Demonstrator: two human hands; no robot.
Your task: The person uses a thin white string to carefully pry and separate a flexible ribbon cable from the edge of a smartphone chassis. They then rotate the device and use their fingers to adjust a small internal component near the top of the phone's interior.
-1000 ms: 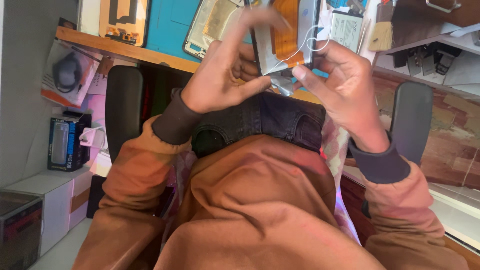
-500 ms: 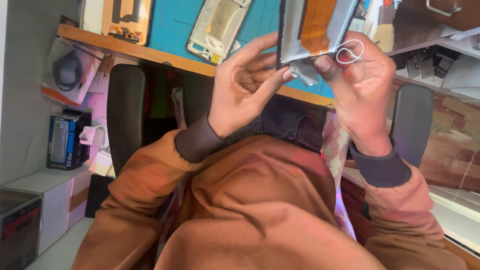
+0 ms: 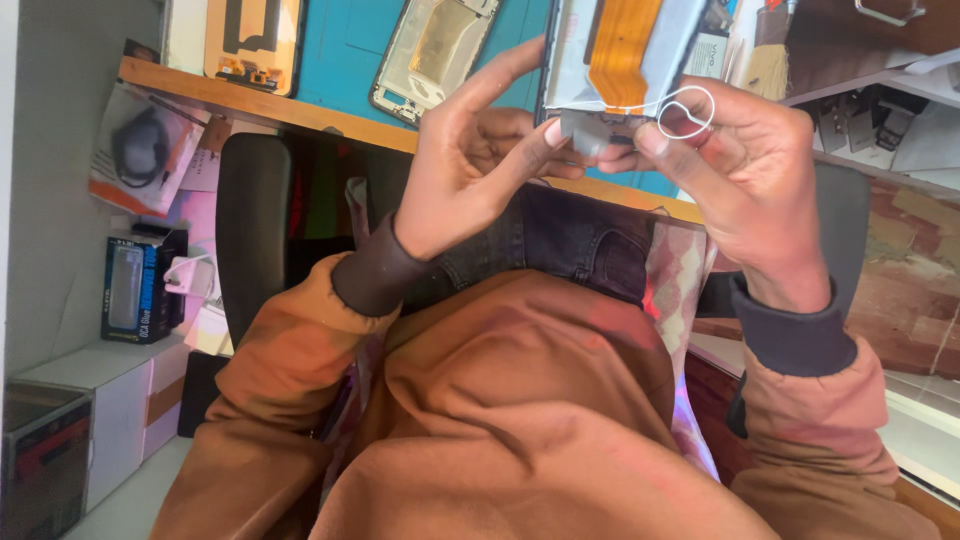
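I've lifted the opened phone [image 3: 620,60] higher than a moment ago, up over the desk [image 3: 340,60]; left hand [image 3: 470,170] fingers and right hand [image 3: 750,170] fingers pinch its lower edge, white wire loop [image 3: 686,110] just above my right thumb

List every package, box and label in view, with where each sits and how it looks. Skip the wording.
Blister-style packet: far left under the wooden shelf edge, flat, grey with orange, a dark coiled item pictured.
Small box: left, below the packet, upright, black with blue and a pale panel.
White cartons: lower left, plain, with a brown tape strip.
Dark box: bottom left corner, grey with red.
Paper label: top, right of the opened phone that both hands hold, white.
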